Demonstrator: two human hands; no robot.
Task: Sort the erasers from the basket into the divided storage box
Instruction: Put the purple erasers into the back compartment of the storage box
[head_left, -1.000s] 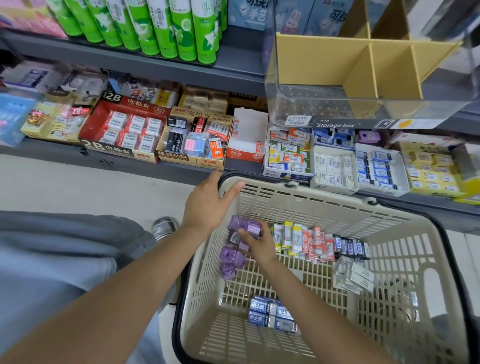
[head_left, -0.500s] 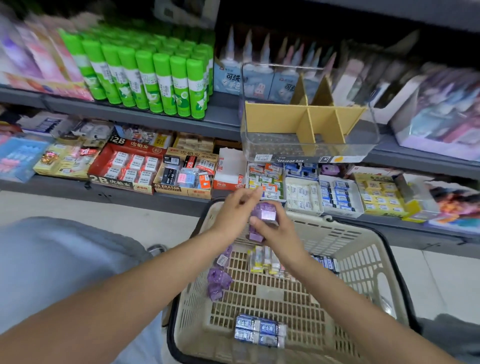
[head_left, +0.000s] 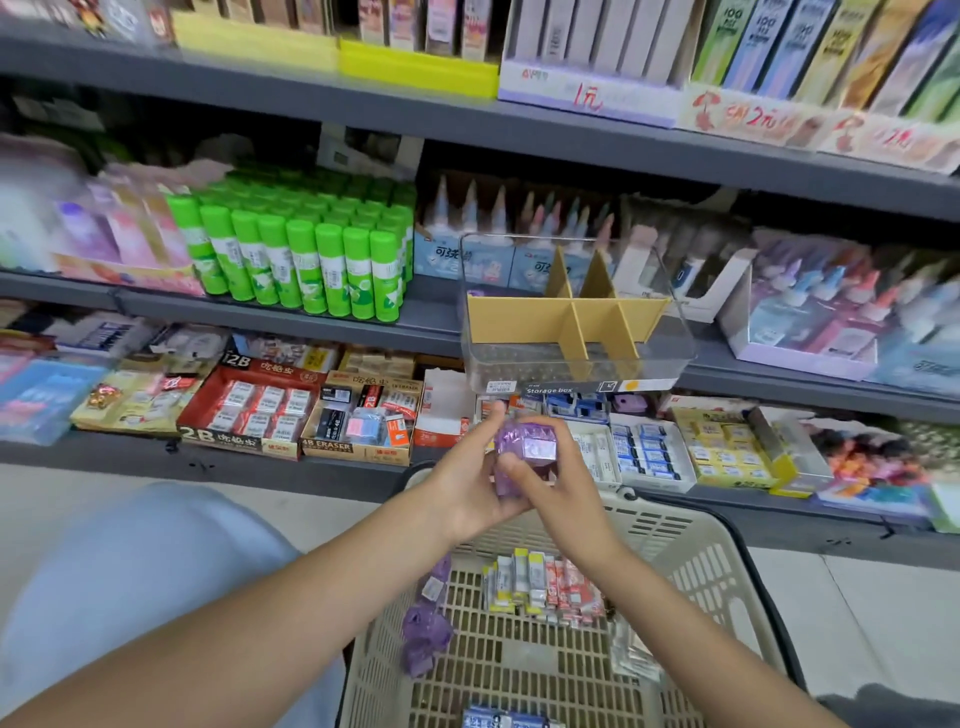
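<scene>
Where grey shelves (head_left: 291, 312) fill the background: green glue sticks (head_left: 306, 265) in rows on the middle tier, open eraser cartons (head_left: 358, 415) along the lower one. Standing on the middle tier, right of the glue sticks: storage box (head_left: 576, 358), clear-walled, split by tan cardboard dividers (head_left: 576, 322); front compartments look bare (rear ones partly hidden). Below, nearest the camera: beige slatted basket (head_left: 717, 566) with yellow and red erasers (head_left: 540, 582) in a row near its far side, loose purple packs (head_left: 423, 634) at its left, blue-labelled ones (head_left: 498, 719) at the bottom edge. Raised above the basket's far rim, in front of the lower shelf: left hand (head_left: 462, 488) cupped under and behind purple erasers (head_left: 524, 452), right hand (head_left: 561, 493) gripping the same bundle from the front, thumb across its face. Held between both hands, short of the box and lower than it.
</scene>
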